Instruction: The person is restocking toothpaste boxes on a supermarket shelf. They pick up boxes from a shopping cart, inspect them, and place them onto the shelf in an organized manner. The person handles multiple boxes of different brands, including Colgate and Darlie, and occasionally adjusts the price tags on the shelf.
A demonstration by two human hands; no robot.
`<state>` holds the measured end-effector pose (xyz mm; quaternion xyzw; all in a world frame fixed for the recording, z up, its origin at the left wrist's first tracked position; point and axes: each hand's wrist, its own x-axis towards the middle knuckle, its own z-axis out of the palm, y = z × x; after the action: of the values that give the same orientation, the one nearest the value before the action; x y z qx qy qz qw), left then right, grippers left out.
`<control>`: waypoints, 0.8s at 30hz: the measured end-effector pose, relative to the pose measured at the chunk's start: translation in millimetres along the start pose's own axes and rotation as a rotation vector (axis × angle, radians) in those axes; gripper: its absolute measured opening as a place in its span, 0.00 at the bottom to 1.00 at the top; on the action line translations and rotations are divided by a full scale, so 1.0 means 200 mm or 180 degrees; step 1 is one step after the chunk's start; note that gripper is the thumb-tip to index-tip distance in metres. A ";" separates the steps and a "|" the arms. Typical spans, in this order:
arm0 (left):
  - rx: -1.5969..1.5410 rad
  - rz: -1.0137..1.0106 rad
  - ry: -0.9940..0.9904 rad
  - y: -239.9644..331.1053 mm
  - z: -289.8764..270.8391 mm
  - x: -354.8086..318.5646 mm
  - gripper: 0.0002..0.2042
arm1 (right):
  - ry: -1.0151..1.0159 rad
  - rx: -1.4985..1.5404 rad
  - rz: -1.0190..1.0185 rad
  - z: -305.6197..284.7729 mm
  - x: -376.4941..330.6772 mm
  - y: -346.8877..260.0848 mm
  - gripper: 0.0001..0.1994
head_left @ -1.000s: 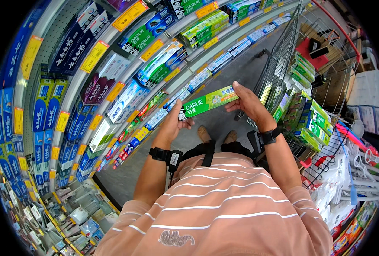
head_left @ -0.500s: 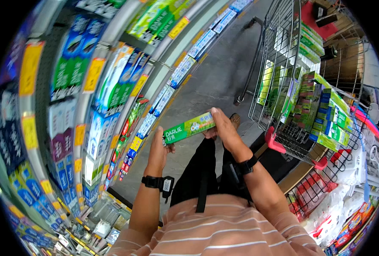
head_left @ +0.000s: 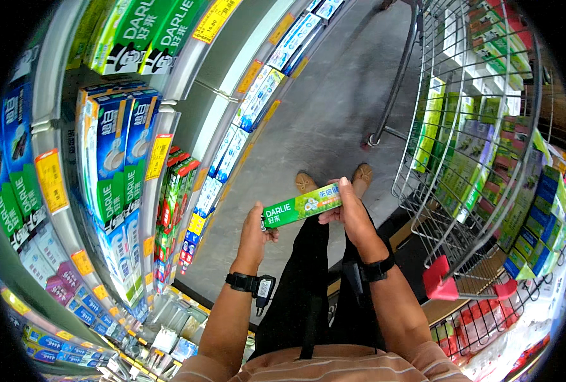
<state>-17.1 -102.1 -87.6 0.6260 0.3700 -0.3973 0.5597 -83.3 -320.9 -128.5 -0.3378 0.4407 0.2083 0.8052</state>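
A long green toothpaste box [head_left: 300, 204] with a small flower picture lies across between my two hands, its right end slightly higher. My left hand [head_left: 253, 234] grips the left end, thumb on top and fingers curled beneath. At the right end, my right hand [head_left: 353, 213] has its thumb over the corner and fingers under the box. Both wrists wear black straps; a small device [head_left: 264, 287] hangs at the left one.
On the left, shelves hold toothpaste boxes [head_left: 120, 143] in rows, with yellow price tags [head_left: 159, 156] along the edges. A wire shopping cart [head_left: 461, 140] with red corner pieces [head_left: 440, 278] stands at right, loaded with green cartons [head_left: 429, 124]. Grey floor [head_left: 321, 114] runs between them.
The view has shifted, so the shelves appear closer and my shoes now show. My hands and the toothpaste box sit a little lower and farther right in the picture, with the hold unchanged.
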 end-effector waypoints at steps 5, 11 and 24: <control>0.0043 -0.0017 -0.0102 -0.04 0.02 0.17 0.21 | 0.0065 -0.0013 -0.0119 -0.06 0.08 0.03 0.20; 0.0253 -0.0040 -0.0222 -0.02 0.07 0.30 0.21 | 0.0150 0.0135 -0.0149 -0.12 0.20 0.07 0.19; 0.0379 -0.0136 -0.0226 -0.09 0.06 0.43 0.22 | 0.0214 0.0080 -0.0060 -0.16 0.28 0.09 0.25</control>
<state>1.4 -110.9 -173.5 0.6358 0.3389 -0.4523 0.5257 -82.9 -329.3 -194.2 -0.3386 0.4669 0.1836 0.7960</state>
